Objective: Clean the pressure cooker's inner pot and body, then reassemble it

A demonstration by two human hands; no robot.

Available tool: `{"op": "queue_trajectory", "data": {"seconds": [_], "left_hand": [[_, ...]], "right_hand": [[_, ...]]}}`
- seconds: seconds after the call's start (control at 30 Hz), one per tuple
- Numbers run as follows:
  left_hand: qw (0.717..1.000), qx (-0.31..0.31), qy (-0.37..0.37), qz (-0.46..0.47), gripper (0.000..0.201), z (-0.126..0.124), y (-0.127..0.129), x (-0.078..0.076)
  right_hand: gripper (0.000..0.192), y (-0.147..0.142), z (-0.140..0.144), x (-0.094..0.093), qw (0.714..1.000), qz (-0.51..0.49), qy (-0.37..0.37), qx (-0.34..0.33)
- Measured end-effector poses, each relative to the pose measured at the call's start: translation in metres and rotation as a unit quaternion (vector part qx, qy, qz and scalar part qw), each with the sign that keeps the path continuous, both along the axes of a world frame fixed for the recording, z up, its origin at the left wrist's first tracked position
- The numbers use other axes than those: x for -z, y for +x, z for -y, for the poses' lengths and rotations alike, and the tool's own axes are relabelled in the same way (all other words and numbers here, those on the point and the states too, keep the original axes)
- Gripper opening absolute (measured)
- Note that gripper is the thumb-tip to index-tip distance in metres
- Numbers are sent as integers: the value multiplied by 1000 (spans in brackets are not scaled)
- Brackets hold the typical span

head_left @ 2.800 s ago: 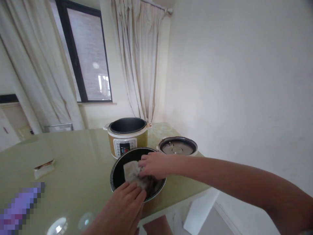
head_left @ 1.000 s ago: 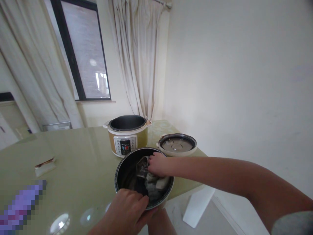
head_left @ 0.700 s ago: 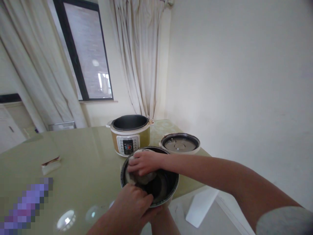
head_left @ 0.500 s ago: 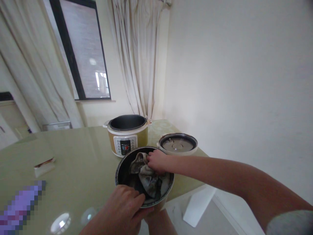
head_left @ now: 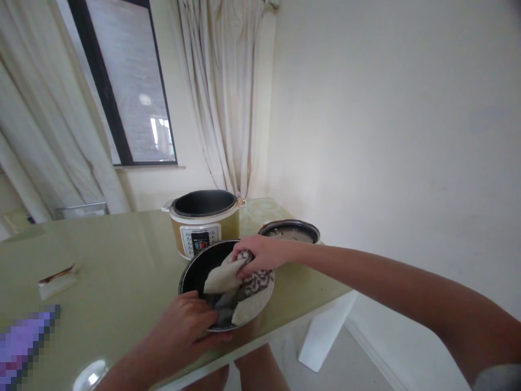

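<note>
A dark-lined inner cooker pot (head_left: 191, 278) is tilted toward me near the table edge. My left hand (head_left: 188, 321) grips its near left rim, fingers over the edge and thumb outside. My right hand (head_left: 258, 254) is closed on a patterned cloth (head_left: 223, 279) at the mouth of the pot. The cloth is cream on one side and grey-brown on the other; part of it hangs over the pot's right rim. Behind the pot stands the electric cooker body (head_left: 230, 225), uncovered, its control panel facing me. The cooker lid (head_left: 295, 232) lies inside up, partly hidden by my right wrist.
On the left of the green table (head_left: 122, 255) lie a small pale packet (head_left: 57, 282) and a blurred purple item (head_left: 24, 339). A white table leg (head_left: 328, 331) shows below the right edge. A wall (head_left: 386, 136) rises to the right; curtains (head_left: 222, 98) hang behind.
My right hand has lifted and turned the cloth inside the pot, so its cream side shows and a part drapes over the right rim. The pot has shifted slightly left with my left hand.
</note>
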State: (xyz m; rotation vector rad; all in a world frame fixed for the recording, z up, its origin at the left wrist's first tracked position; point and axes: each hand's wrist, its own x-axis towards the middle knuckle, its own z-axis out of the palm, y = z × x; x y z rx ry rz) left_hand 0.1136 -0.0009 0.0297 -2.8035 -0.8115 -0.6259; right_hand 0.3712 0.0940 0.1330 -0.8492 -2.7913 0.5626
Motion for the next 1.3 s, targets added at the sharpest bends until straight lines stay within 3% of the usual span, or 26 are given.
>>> {"op": "queue_trajectory", "data": {"seconds": [0.1,0.2,0.3,0.4,0.5,0.63,0.77,0.83,0.9,0.97,1.07,1.13,1.2,1.3], "left_hand": [[1000,-3,11,2,39,-5,-4,1],[1000,-19,-9,-8,37,-6,-15,-3],[995,-55,-81,-10,31,-2,-28,-15],[977,-77,-200,18,26,0,-37,-35],[930,-109,-336,103,36,-8,-31,-55],[832,-169,-388,358,55,-31,3,-68],[735,-112,-476,470,72,-44,32,-72],[709,-80,-514,475,84,-45,33,-74],[719,-55,-505,474,106,-45,26,-77],[769,-31,-453,451,114,-45,16,-78],[889,-14,-332,314,87,-46,5,-81],[950,-42,-226,212,58,-47,2,-86],[977,-76,-129,153,38,-48,2,-92],[985,-116,-23,122,31,-51,6,-108]], "right_hand": [[39,1,0,-6,993,-101,-5,67],[22,-3,1,-14,976,-177,-25,125],[18,-7,-1,-20,952,-247,-50,174],[26,-8,-6,-22,910,-338,-138,196],[27,-13,-10,-18,874,-402,-208,177],[34,-29,-5,-12,860,-445,-204,146],[32,-35,4,-17,856,-482,-149,112],[28,-29,7,-22,861,-483,-98,126],[22,-21,8,-27,867,-471,-53,154],[15,-15,6,-28,871,-457,-20,178],[4,-13,2,-25,873,-439,16,212],[5,-15,2,-23,873,-426,27,235],[5,-19,4,-21,879,-405,22,248],[15,-26,13,-17,915,-346,13,207]]}}
